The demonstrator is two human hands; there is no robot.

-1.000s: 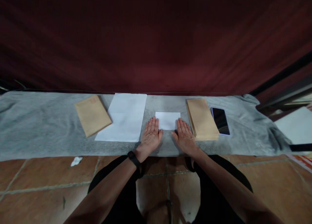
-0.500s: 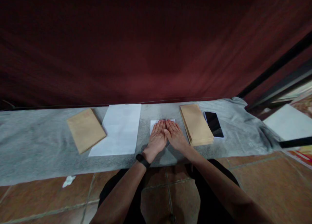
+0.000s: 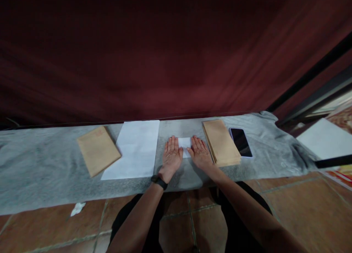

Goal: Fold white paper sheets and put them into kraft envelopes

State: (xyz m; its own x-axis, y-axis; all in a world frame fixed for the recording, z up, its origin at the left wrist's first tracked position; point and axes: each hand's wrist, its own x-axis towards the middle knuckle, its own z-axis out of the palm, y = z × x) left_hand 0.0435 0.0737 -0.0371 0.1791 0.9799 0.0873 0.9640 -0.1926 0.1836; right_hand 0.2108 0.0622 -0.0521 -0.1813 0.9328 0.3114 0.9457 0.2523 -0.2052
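Note:
A small white piece of paper (image 3: 185,143), seemingly folded, lies on the grey cloth between my hands. My left hand (image 3: 172,156) rests flat over its left end, fingers stretched out and pointing away from me. Over the right end lies my right hand (image 3: 200,153), flat as well with the fingers extended. Both thumbs point inward across the paper, and the paper's two ends are hidden under the palms. Just right of my right hand is a stack of brown envelopes (image 3: 222,141). Left of my left hand lie large white sheets of paper (image 3: 137,150).
A brown envelope (image 3: 98,150) overlaps the white sheets at the left. Beyond the stack sits a smartphone (image 3: 241,142). The grey cloth (image 3: 49,165) covers a narrow bench before a dark red curtain (image 3: 176,62). A crumpled tissue (image 3: 78,209) is on the tiled floor.
My hands have slid apart from the middle of the small paper to its two ends. The paper's middle now shows between them.

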